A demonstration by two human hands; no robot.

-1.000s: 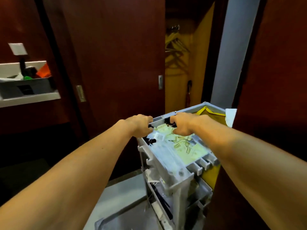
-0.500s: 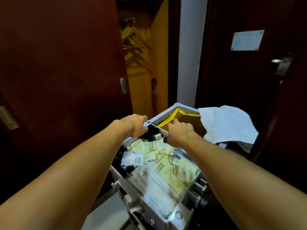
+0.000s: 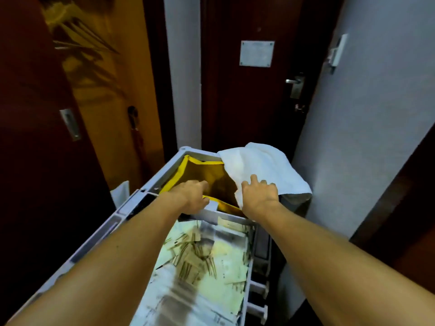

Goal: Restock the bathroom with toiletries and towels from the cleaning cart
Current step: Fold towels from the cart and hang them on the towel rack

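Observation:
The grey cleaning cart [image 3: 131, 210] stands right in front of me. Its near tray holds several pale yellow-green toiletry packets [image 3: 200, 260]. Beyond the tray's divider hangs an open yellow-rimmed bag [image 3: 204, 172]. A white towel [image 3: 266, 165] is draped over the bag's far right corner. My left hand [image 3: 190, 194] reaches over the divider to the bag's near rim, fingers stretched forward and holding nothing. My right hand [image 3: 259, 196] lies on the towel's near edge with its fingers spread and touching the cloth.
A dark wooden door [image 3: 247, 102] with a metal lever handle [image 3: 295, 84] and a white plate stands just behind the cart. A white wall [image 3: 376, 137] is close on the right. To the left is an open wardrobe [image 3: 94, 55] with hangers.
Both hands have let go of the cart's rim and moved forward, the left to the bag's rim and the right onto the towel. The view has swung right and closer to the door.

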